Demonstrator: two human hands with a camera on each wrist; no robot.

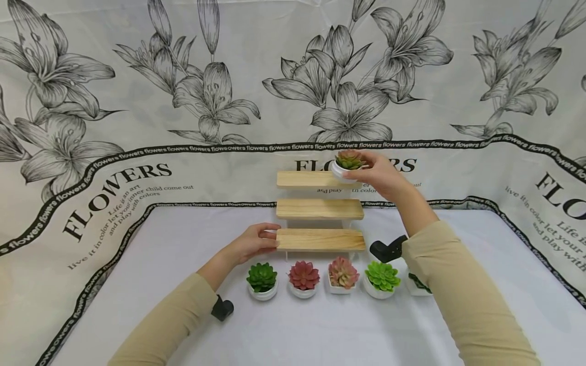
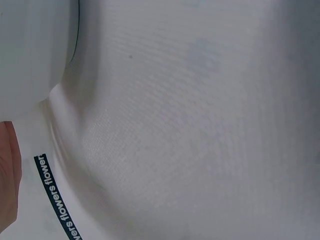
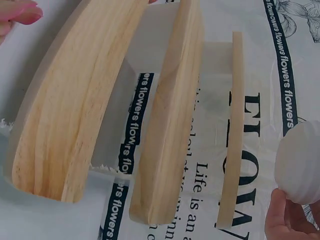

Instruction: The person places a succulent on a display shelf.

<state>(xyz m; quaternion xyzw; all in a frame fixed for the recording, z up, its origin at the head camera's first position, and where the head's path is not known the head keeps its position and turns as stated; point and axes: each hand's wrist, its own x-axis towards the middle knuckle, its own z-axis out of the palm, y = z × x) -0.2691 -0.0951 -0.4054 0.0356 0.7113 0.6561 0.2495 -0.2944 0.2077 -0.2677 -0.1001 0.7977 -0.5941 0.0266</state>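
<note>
A three-tier wooden shelf stand (image 1: 320,209) with light boards stands at the middle back. Above the right end of its top board, my right hand (image 1: 382,175) holds a small potted succulent (image 1: 349,160), green with reddish tips. The succulent's white round pot (image 3: 300,162) shows at the right edge of the right wrist view, with a gap between it and the top board (image 3: 231,135). My left hand (image 1: 253,243) grips the left end of the lowest board (image 1: 320,240). In the left wrist view only a sliver of a hand (image 2: 9,172) shows.
Along the stand's front, on a white cloth, sit a dark green succulent (image 1: 262,278), a red one (image 1: 304,277), a pink one (image 1: 342,274) and a bright green one (image 1: 382,277). Another pot (image 1: 417,285) is partly hidden by my right sleeve. A flower-printed cloth (image 1: 229,175) hangs behind.
</note>
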